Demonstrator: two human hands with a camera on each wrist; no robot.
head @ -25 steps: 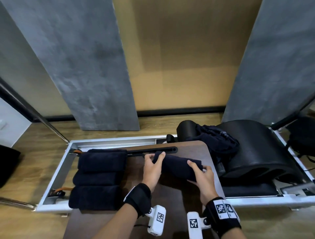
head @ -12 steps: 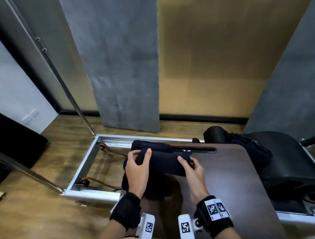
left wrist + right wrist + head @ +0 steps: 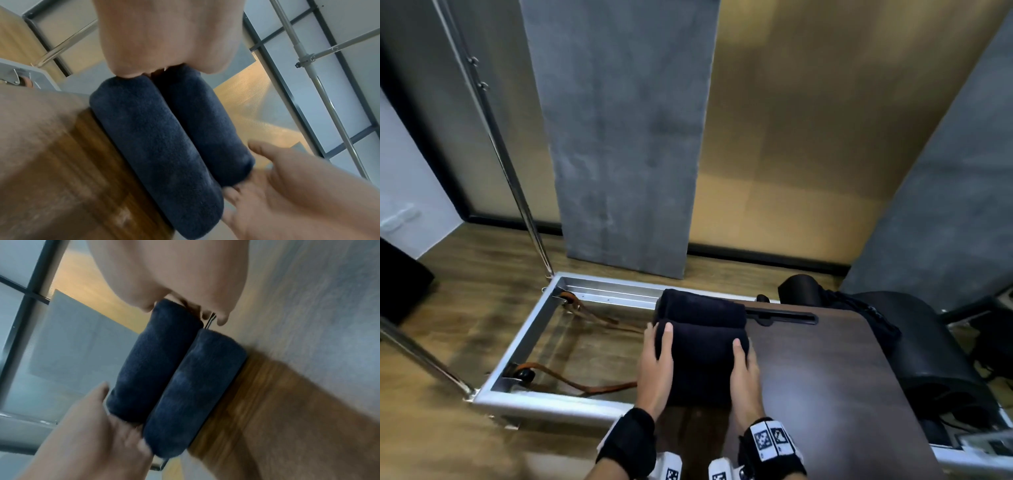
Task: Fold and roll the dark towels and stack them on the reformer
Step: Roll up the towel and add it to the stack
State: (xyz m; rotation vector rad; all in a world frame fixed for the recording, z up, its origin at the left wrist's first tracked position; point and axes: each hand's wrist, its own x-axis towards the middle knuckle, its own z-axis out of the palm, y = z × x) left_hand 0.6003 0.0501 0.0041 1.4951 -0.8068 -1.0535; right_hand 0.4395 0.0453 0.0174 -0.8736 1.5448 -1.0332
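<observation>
Wooden board (image 3: 842, 377), plush rolled towels (image 3: 702, 346) between hands.

A grey concrete-look panel (image 3: 626, 137) stands upright at 12 o'clock against a tan wall (image 3: 808, 137). A second grey panel (image 3: 945, 222) leans at 2 o'clock. A chrome pole (image 3: 496, 137) rises slantwise at 10 o'clock, and another chrome bar (image 3: 417, 359) crosses low at 8 o'clock. The wood-grain floor (image 3: 465, 291) spreads across 9 o'clock, with a black object (image 3: 400, 281) at the far left edge. A black baseboard (image 3: 756, 255) runs along the wall foot at 1 o'clock
</observation>
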